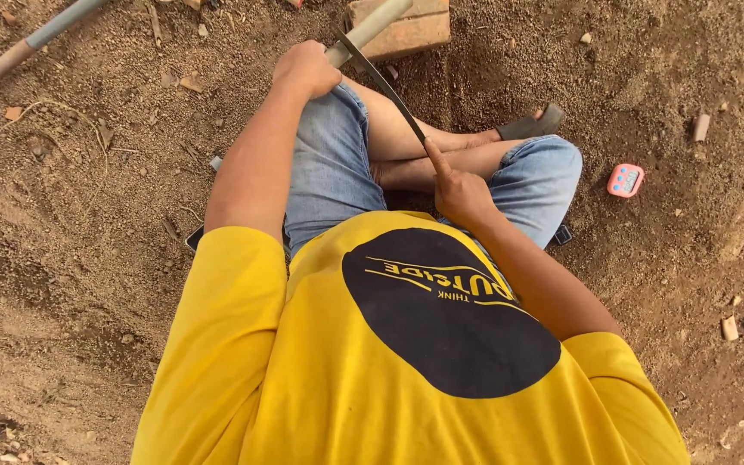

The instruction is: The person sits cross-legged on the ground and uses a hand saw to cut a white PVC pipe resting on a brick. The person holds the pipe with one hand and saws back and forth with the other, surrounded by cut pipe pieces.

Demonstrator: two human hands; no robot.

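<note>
I sit cross-legged on bare dirt in a yellow shirt and denim shorts. My left hand (306, 69) is closed around the pale wooden handle (370, 26) of a tool with a thin, dark, curved blade (389, 95). The blade runs down across my knees toward my right hand (458, 191). That hand's index finger and thumb pinch the blade's lower end near the tip. The handle's far end rests near a reddish brick (406, 30) in front of me.
A small pink timer (625, 181) lies on the dirt to the right of my knee. A long pole (23, 47) crosses the top left corner. A dark sandal (531, 127) is on my foot. Stones and brick chips are scattered around.
</note>
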